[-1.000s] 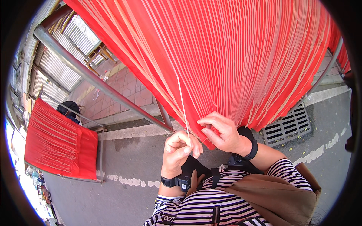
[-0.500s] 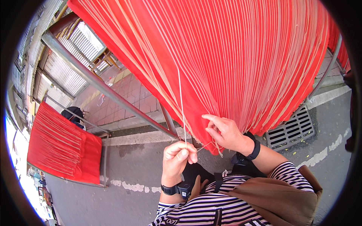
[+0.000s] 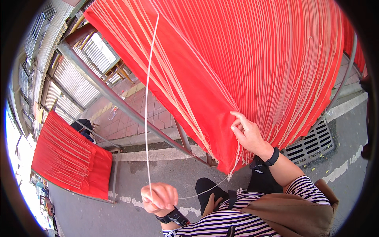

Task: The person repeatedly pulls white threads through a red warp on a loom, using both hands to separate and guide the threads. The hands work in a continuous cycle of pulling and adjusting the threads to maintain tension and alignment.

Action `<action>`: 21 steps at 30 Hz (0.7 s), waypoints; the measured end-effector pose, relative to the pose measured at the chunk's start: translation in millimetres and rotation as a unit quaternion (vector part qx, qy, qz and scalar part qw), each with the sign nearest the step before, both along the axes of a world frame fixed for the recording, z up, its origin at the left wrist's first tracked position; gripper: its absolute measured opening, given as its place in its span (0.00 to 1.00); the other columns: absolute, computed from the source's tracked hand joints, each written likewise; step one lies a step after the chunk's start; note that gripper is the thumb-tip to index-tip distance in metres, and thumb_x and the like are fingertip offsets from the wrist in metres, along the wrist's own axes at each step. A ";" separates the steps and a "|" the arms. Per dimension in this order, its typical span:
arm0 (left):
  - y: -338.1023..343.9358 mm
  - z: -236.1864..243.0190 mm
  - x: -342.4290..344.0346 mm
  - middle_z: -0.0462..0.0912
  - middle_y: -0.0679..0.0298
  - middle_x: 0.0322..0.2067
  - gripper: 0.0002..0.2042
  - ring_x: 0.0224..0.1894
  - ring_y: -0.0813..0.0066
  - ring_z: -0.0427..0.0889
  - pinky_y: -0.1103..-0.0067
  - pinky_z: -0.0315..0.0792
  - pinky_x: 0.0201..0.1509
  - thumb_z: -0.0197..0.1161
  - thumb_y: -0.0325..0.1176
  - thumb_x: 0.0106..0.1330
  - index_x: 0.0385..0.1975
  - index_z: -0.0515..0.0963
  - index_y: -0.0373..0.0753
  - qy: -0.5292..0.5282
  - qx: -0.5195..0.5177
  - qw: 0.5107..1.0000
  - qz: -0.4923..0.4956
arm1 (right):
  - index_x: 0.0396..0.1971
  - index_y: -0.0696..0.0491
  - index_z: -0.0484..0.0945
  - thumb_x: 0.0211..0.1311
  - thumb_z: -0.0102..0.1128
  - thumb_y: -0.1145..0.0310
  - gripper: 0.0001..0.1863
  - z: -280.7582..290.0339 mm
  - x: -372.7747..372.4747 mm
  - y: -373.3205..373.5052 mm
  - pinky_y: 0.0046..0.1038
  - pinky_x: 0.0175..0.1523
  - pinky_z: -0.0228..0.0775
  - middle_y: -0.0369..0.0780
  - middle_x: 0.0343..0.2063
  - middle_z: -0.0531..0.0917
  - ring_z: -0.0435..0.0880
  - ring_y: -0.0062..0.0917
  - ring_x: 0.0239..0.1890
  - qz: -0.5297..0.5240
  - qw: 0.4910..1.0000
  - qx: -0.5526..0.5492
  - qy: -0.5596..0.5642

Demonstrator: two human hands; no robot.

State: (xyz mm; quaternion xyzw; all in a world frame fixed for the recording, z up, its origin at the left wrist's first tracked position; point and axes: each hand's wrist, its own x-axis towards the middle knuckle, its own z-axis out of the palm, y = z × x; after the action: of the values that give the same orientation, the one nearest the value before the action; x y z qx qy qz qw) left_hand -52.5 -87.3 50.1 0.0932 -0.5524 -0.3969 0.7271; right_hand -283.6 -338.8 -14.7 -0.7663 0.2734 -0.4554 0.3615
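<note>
My left hand (image 3: 159, 196) is closed in a fist on a long white cord (image 3: 147, 118), which runs taut up across red fabric and loops slackly rightward below the fabric's lower tip. My right hand (image 3: 248, 133) lies against the red fabric (image 3: 205, 94), index finger stretched out and thumb apart from it, with nothing visible in its grip. Many pale strands (image 3: 284, 67) run down the fabric in close lines, with a looser bunch at its left side. Their loose ends hang below my right hand.
A steel pipe frame (image 3: 114, 104) supports the cloth. At lower left stands another rack with red fringed cloth (image 3: 69, 154), a dark object (image 3: 81, 126) behind it. A drain grate (image 3: 310, 142) sits in the road at right. Behind are paved sidewalk (image 3: 136, 102) and shutters (image 3: 73, 79).
My left hand has moved down and left, drawing the white cord out into a longer line. My right hand has risen along the fabric, away from the left one.
</note>
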 end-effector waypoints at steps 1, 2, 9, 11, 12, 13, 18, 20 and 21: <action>6.0 3.4 5.5 0.79 0.59 0.20 0.12 0.19 0.72 0.76 0.75 0.75 0.22 0.66 0.33 0.69 0.23 0.78 0.35 0.011 -0.027 1.000 0.007 | 0.65 0.55 0.68 0.67 0.60 0.74 0.27 0.3 0.1 -1.7 0.29 0.34 0.75 0.40 0.33 0.82 0.82 0.24 0.27 -0.005 1.000 -0.004 -0.006; 12.4 6.5 10.2 0.80 0.58 0.21 0.12 0.20 0.71 0.77 0.75 0.76 0.22 0.66 0.33 0.69 0.24 0.78 0.35 0.023 -0.054 0.998 0.013 | 0.65 0.55 0.68 0.67 0.60 0.75 0.27 0.4 -0.1 -3.2 0.28 0.35 0.75 0.40 0.33 0.82 0.82 0.24 0.27 -0.008 1.000 -0.002 -0.012; 65.4 37.0 31.1 0.80 0.60 0.20 0.13 0.17 0.76 0.78 0.78 0.79 0.21 0.63 0.35 0.73 0.25 0.79 0.39 0.055 -0.165 0.979 0.106 | 0.66 0.55 0.67 0.67 0.61 0.75 0.27 0.1 1.8 -9.5 0.28 0.34 0.74 0.39 0.31 0.82 0.81 0.22 0.26 -0.031 0.999 -0.003 -0.014; 77.9 45.9 33.0 0.77 0.64 0.17 0.11 0.14 0.78 0.75 0.80 0.76 0.18 0.64 0.31 0.70 0.24 0.77 0.40 0.070 -0.179 0.974 0.124 | 0.66 0.55 0.67 0.67 0.61 0.75 0.28 -0.5 2.4 -11.1 0.28 0.34 0.74 0.39 0.31 0.82 0.81 0.23 0.26 -0.039 0.999 -0.009 -0.008; 83.0 50.0 34.5 0.75 0.65 0.16 0.10 0.13 0.79 0.74 0.82 0.75 0.16 0.65 0.29 0.69 0.23 0.76 0.40 0.079 -0.185 0.971 0.133 | 0.66 0.55 0.67 0.67 0.61 0.75 0.28 -0.7 3.2 -12.2 0.28 0.33 0.74 0.39 0.31 0.82 0.81 0.23 0.26 -0.042 0.999 -0.009 -0.006; 87.2 54.2 37.1 0.75 0.66 0.16 0.09 0.13 0.81 0.73 0.82 0.74 0.17 0.64 0.29 0.69 0.24 0.77 0.40 0.073 -0.189 0.968 0.148 | 0.66 0.55 0.67 0.67 0.61 0.75 0.28 -0.9 3.6 -13.1 0.28 0.33 0.74 0.39 0.31 0.82 0.81 0.23 0.26 -0.045 0.999 0.000 -0.001; 101.3 64.3 42.8 0.73 0.67 0.17 0.08 0.15 0.82 0.69 0.85 0.72 0.19 0.62 0.28 0.72 0.27 0.78 0.41 0.116 -0.206 0.956 0.174 | 0.66 0.55 0.67 0.67 0.61 0.75 0.28 0.1 3.7 -16.4 0.29 0.33 0.73 0.39 0.30 0.82 0.81 0.24 0.26 -0.052 0.999 -0.004 -0.005; 101.8 65.8 46.5 0.72 0.67 0.18 0.08 0.16 0.82 0.69 0.85 0.72 0.20 0.62 0.29 0.72 0.28 0.78 0.41 0.127 -0.207 0.953 0.182 | 0.66 0.55 0.67 0.67 0.60 0.75 0.28 1.0 3.5 -15.8 0.29 0.34 0.73 0.40 0.30 0.82 0.81 0.24 0.26 -0.051 0.999 -0.010 -0.005; 100.4 65.1 47.7 0.72 0.68 0.19 0.06 0.18 0.82 0.69 0.85 0.72 0.21 0.62 0.29 0.73 0.31 0.78 0.41 0.123 -0.199 0.955 0.184 | 0.66 0.55 0.67 0.67 0.60 0.75 0.27 1.2 3.6 -14.8 0.29 0.34 0.73 0.40 0.30 0.82 0.81 0.25 0.27 -0.049 0.999 -0.015 -0.003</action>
State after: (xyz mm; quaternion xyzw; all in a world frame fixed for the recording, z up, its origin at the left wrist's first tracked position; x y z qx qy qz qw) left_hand -4.8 13.1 115.2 -0.0029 -0.5001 -0.1462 0.8536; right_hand -280.1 -353.6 -13.5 -0.7555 0.3028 -0.4793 0.3282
